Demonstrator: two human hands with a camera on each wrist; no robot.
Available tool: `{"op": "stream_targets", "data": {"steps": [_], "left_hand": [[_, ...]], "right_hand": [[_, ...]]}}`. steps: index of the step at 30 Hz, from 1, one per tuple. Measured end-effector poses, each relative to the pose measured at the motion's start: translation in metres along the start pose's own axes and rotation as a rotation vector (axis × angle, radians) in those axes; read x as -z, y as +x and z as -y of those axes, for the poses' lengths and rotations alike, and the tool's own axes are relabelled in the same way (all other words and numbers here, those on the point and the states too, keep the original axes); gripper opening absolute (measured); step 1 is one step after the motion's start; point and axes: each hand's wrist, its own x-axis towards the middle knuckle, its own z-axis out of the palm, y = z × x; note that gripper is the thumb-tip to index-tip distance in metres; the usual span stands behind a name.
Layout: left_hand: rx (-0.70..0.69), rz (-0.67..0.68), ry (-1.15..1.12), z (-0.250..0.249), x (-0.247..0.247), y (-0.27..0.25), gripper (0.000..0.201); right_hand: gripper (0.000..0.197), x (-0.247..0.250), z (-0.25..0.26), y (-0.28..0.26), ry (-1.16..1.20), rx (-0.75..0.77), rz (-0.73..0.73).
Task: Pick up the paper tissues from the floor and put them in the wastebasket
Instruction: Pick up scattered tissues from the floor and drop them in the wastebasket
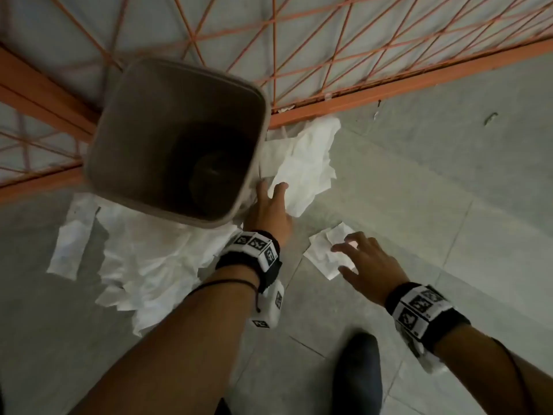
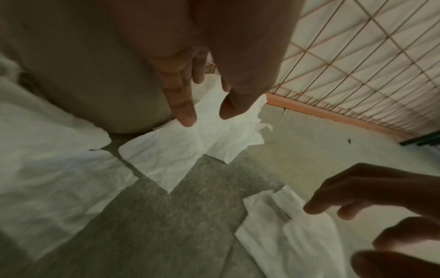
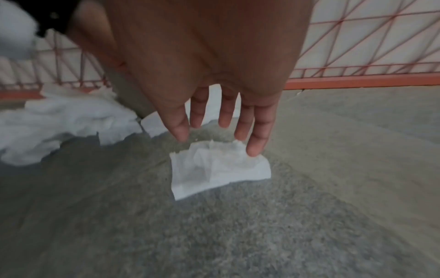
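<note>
While the wastebasket (image 1: 179, 139) stands upright, left hand (image 1: 269, 217) beside it touches a tissue (image 1: 302, 166), fingers (image 2: 183, 105) apart; right hand (image 1: 371, 265), fingers (image 3: 258, 131) spread, over a small tissue (image 1: 326, 253) nearby.

Tissues (image 1: 302, 163), wastebasket (image 1: 176, 139) on floor (image 1: 419, 190)

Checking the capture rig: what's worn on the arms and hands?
Both forearms are bare, with no sleeves or gloves. Each wrist carries a black band ringed with white blocks printed with black square fiducial markers; the left one has another marked white block hanging beneath. A thin black cord loops around the left forearm.
</note>
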Motion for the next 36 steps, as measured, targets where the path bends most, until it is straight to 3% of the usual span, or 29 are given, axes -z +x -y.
{"op": "stream_targets", "data": {"steps": [3,4,7,12,15,19,22,29,33,36], "left_hand": [[-0.012,0.016,0.145,0.010,-0.011,0.018,0.063],[-0.009,0.054,0.199,0.012,-0.016,0.021,0.061],[-0.013,0.093,0.356,0.018,-0.028,0.024,0.044],[-0.201,-0.064,0.316,0.030,-0.044,0.015,0.025],[-0.309,-0.155,0.243,0.025,-0.041,-0.003,0.009],[-0.422,-0.206,0.240,0.008,-0.029,-0.027,0.012],[-0.519,-0.131,0.280,-0.014,-0.016,-0.042,0.019],[-0.669,-0.058,0.309,-0.059,0.035,-0.086,0.019],[-0.741,-0.202,0.250,-0.058,0.089,-0.113,0.013],[-0.713,-0.355,0.131,-0.046,0.131,-0.131,0.008]], "right_hand": [[0.050,-0.029,-0.007,0.011,-0.136,0.071,-0.032],[0.053,-0.038,-0.008,0.012,-0.163,0.073,-0.008],[0.047,-0.059,-0.017,0.019,-0.214,0.089,-0.122],[0.026,-0.076,-0.029,0.019,-0.206,0.100,-0.227],[0.018,-0.070,-0.029,0.016,-0.061,0.114,-0.297],[0.025,-0.052,-0.015,0.014,0.195,0.108,-0.425],[0.034,-0.039,-0.004,0.019,0.308,0.088,-0.550],[0.035,0.017,0.014,0.002,0.739,-0.024,-0.615],[0.027,0.075,0.043,-0.017,0.971,0.117,-0.608],[0.018,0.119,0.077,-0.030,1.073,0.268,-0.583]]}}
